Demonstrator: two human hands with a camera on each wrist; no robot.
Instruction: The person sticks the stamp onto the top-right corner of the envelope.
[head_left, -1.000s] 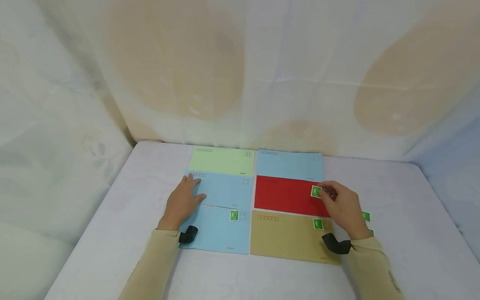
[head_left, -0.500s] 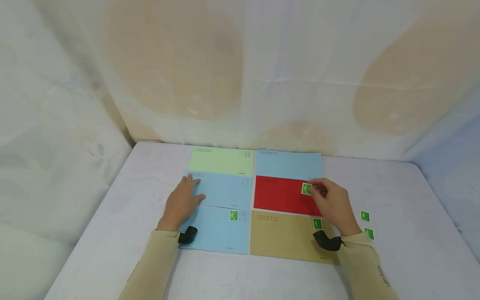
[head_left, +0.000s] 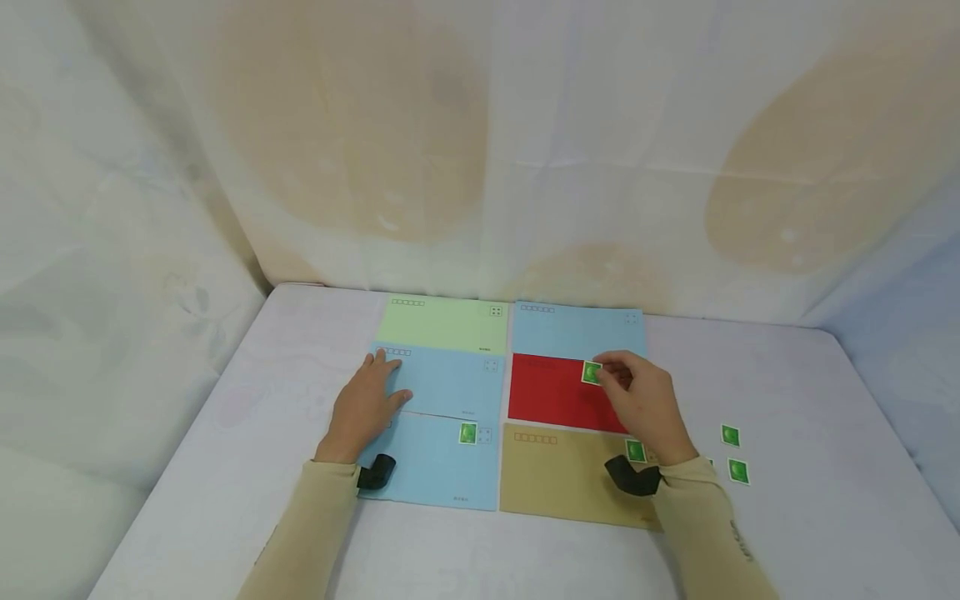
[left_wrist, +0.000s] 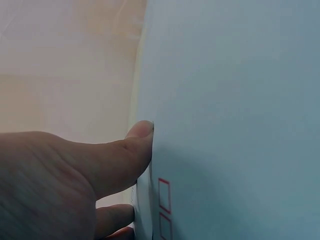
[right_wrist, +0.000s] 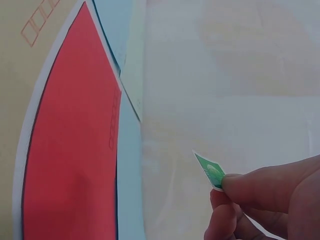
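Note:
My right hand point(head_left: 647, 408) pinches a green stamp point(head_left: 592, 372) by its edge between thumb and fingertips, over the red envelope point(head_left: 555, 392). In the right wrist view, that stamp point(right_wrist: 210, 170) is tilted and clear of the paper. At the left, my left hand point(head_left: 363, 412) rests with spread fingers on the left end of the middle blue envelope point(head_left: 450, 379). The left wrist view has its thumb point(left_wrist: 120, 160) at the edge of a blue envelope point(left_wrist: 235, 120). The right hand hides the red envelope's right end.
A light green envelope point(head_left: 442, 325) and a blue envelope point(head_left: 577, 329) lie at the back. In front are another blue envelope point(head_left: 431, 471) and a tan envelope point(head_left: 570, 479), each bearing a green stamp. Several loose stamps point(head_left: 738, 471) lie on the white table point(head_left: 810, 433) at right.
My right hand has moved left with the pinched stamp, from the red envelope's right end toward its middle. The loose stamps at right are uncovered more. My left hand has stayed still.

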